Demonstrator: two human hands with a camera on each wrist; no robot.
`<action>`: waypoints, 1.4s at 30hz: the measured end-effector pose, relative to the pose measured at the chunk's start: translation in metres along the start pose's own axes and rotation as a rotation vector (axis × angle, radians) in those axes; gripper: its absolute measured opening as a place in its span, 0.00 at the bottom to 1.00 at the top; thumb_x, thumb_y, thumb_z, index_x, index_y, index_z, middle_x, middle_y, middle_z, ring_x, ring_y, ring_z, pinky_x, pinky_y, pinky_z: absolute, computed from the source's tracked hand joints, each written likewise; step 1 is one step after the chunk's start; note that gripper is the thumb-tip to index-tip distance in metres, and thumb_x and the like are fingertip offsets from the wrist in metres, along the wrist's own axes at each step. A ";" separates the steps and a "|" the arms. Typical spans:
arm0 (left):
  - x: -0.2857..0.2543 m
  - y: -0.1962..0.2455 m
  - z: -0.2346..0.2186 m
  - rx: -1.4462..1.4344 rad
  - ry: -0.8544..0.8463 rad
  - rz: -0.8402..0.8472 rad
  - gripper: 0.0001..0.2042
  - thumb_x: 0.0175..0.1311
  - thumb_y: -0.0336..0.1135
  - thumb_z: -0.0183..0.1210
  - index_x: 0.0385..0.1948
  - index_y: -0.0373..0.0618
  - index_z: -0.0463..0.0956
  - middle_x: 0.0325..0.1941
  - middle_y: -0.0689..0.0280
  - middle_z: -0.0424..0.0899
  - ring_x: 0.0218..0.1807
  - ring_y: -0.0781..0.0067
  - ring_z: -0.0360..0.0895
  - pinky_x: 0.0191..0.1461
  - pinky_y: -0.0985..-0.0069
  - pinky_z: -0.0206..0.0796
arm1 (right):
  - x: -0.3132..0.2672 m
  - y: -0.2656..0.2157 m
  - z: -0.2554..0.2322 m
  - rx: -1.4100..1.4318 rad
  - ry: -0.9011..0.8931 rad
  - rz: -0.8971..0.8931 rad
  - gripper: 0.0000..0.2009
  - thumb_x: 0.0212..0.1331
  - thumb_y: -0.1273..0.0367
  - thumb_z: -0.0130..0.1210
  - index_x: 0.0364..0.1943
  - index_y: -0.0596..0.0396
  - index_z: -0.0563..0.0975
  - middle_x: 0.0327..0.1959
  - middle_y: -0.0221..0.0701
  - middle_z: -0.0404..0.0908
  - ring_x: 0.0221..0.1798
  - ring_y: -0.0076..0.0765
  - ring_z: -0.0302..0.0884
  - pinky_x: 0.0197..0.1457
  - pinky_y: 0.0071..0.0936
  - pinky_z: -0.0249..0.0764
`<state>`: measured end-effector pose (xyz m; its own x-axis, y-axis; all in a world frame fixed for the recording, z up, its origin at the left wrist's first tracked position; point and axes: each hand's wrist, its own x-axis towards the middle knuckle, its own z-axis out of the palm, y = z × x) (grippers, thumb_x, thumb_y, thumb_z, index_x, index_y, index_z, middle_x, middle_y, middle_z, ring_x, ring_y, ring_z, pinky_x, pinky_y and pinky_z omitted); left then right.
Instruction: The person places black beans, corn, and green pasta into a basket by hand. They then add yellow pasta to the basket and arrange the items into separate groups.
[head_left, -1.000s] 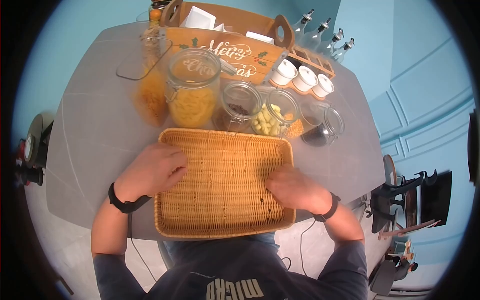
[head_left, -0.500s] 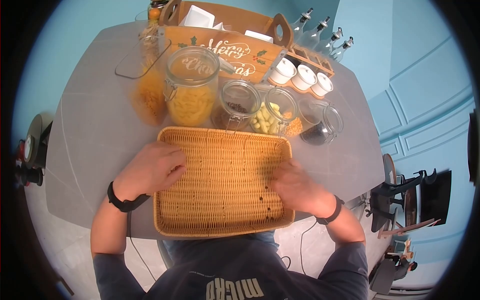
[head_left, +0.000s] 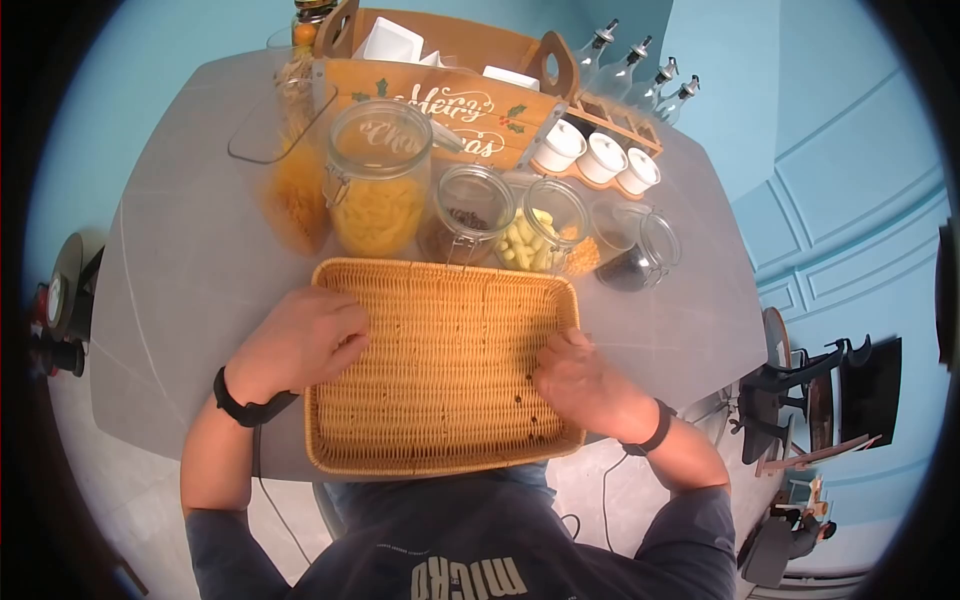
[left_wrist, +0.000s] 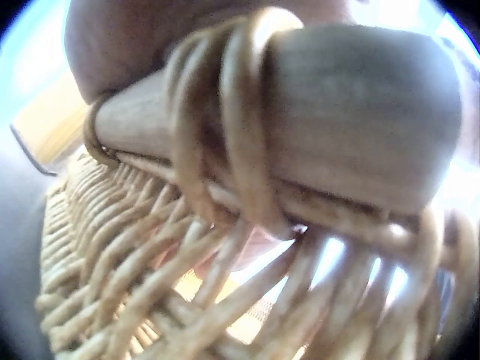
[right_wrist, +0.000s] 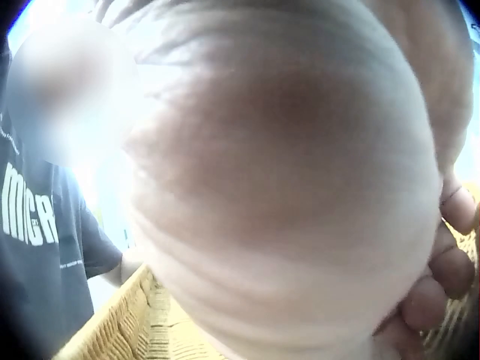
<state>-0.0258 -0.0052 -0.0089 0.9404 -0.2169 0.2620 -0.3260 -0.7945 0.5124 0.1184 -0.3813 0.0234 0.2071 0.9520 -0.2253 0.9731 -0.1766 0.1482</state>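
A rectangular wicker basket [head_left: 450,370] lies at the table's near edge, its inside bare of any items. My left hand [head_left: 305,340] grips its left rim, fingers bent over into the basket. Close up in the left wrist view are the wrapped wooden rim [left_wrist: 360,112] and the weave, with part of the hand [left_wrist: 135,37] behind. On the right side, my right hand [head_left: 592,385] holds the other rim, its fingertips hidden in the head view. The right wrist view is mostly filled by that hand [right_wrist: 285,172], with curled fingers [right_wrist: 424,304] against the wicker.
Beyond the basket stand glass jars: a large one of yellow pasta [head_left: 378,215], one with dark contents [head_left: 468,220], one with pale pieces [head_left: 530,240] and a tilted one [head_left: 635,265]. Behind are a wooden crate [head_left: 440,105], white lidded pots [head_left: 605,158] and glass bottles [head_left: 615,75].
My right hand's knuckles and thumb have shifted slightly at the right rim. The left hand keeps its hold. The basket stays in nearly the same place, while the head view has moved a little.
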 end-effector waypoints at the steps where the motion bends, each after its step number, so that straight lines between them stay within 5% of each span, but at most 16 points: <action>1: 0.000 0.000 0.000 0.000 -0.002 -0.001 0.09 0.66 0.32 0.70 0.32 0.41 0.78 0.32 0.56 0.81 0.38 0.44 0.82 0.45 0.52 0.73 | 0.001 0.005 0.001 0.053 0.047 0.006 0.04 0.56 0.71 0.62 0.30 0.52 0.87 0.37 0.34 0.85 0.51 0.41 0.81 0.64 0.42 0.73; 5: -0.001 0.000 0.000 0.010 0.002 0.000 0.09 0.66 0.32 0.70 0.32 0.41 0.79 0.31 0.56 0.81 0.38 0.44 0.82 0.45 0.52 0.73 | -0.004 0.038 -0.035 -0.087 0.184 0.226 0.01 0.55 0.72 0.64 0.30 0.53 0.83 0.35 0.37 0.81 0.50 0.49 0.79 0.60 0.46 0.72; 9: 0.001 0.004 -0.002 0.002 0.014 0.005 0.08 0.67 0.31 0.67 0.30 0.40 0.78 0.31 0.55 0.82 0.38 0.44 0.82 0.44 0.51 0.74 | -0.021 0.110 -0.061 -0.091 0.513 0.439 0.05 0.61 0.71 0.64 0.29 0.57 0.83 0.35 0.42 0.84 0.45 0.56 0.82 0.53 0.50 0.75; 12: 0.001 0.004 -0.002 0.005 0.011 0.001 0.08 0.67 0.31 0.68 0.30 0.40 0.78 0.31 0.55 0.82 0.38 0.44 0.82 0.44 0.51 0.74 | -0.035 0.156 -0.053 -0.076 0.444 0.681 0.07 0.64 0.69 0.67 0.31 0.58 0.85 0.36 0.42 0.85 0.45 0.55 0.83 0.54 0.50 0.76; 16: -0.001 0.000 0.001 0.011 0.010 0.000 0.08 0.66 0.31 0.69 0.31 0.40 0.79 0.31 0.56 0.82 0.38 0.44 0.82 0.45 0.52 0.74 | -0.029 0.139 -0.044 -0.090 0.479 0.634 0.06 0.63 0.70 0.68 0.35 0.59 0.88 0.38 0.44 0.87 0.46 0.57 0.85 0.54 0.50 0.78; 19: -0.001 -0.001 0.002 -0.002 0.013 0.004 0.08 0.65 0.31 0.70 0.32 0.41 0.79 0.31 0.56 0.81 0.38 0.44 0.82 0.45 0.52 0.74 | -0.017 0.104 -0.021 0.162 0.488 0.232 0.08 0.58 0.69 0.71 0.31 0.60 0.85 0.34 0.43 0.85 0.41 0.59 0.84 0.45 0.51 0.79; 21: 0.000 -0.001 0.002 -0.009 0.013 0.007 0.08 0.65 0.31 0.70 0.32 0.41 0.79 0.31 0.56 0.81 0.38 0.44 0.82 0.45 0.52 0.74 | -0.002 0.061 -0.031 0.303 0.186 0.118 0.08 0.57 0.69 0.72 0.30 0.59 0.85 0.33 0.43 0.85 0.42 0.58 0.85 0.47 0.51 0.81; 24: 0.000 0.000 0.001 -0.010 0.018 0.009 0.08 0.65 0.31 0.70 0.32 0.41 0.79 0.31 0.56 0.81 0.38 0.44 0.81 0.45 0.52 0.73 | 0.017 0.028 -0.014 0.366 0.025 -0.030 0.08 0.57 0.69 0.72 0.33 0.60 0.85 0.33 0.43 0.85 0.43 0.57 0.86 0.50 0.50 0.81; 30: -0.002 -0.002 0.001 0.007 0.020 0.018 0.09 0.66 0.32 0.70 0.32 0.41 0.79 0.31 0.57 0.81 0.38 0.44 0.81 0.44 0.52 0.73 | 0.027 0.017 0.011 0.265 -0.173 -0.077 0.08 0.60 0.69 0.69 0.38 0.60 0.85 0.35 0.41 0.86 0.46 0.56 0.87 0.54 0.51 0.81; 42: 0.000 -0.002 0.001 0.013 0.001 0.009 0.08 0.66 0.32 0.70 0.32 0.41 0.79 0.31 0.57 0.81 0.38 0.44 0.81 0.44 0.52 0.73 | 0.020 -0.011 0.008 0.262 -0.043 -0.128 0.06 0.55 0.71 0.64 0.24 0.55 0.85 0.26 0.39 0.87 0.37 0.50 0.89 0.46 0.43 0.81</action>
<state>-0.0253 -0.0042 -0.0103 0.9373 -0.2233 0.2677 -0.3333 -0.7995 0.4997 0.1129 -0.3622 0.0091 0.0800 0.9602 -0.2678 0.9834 -0.1198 -0.1359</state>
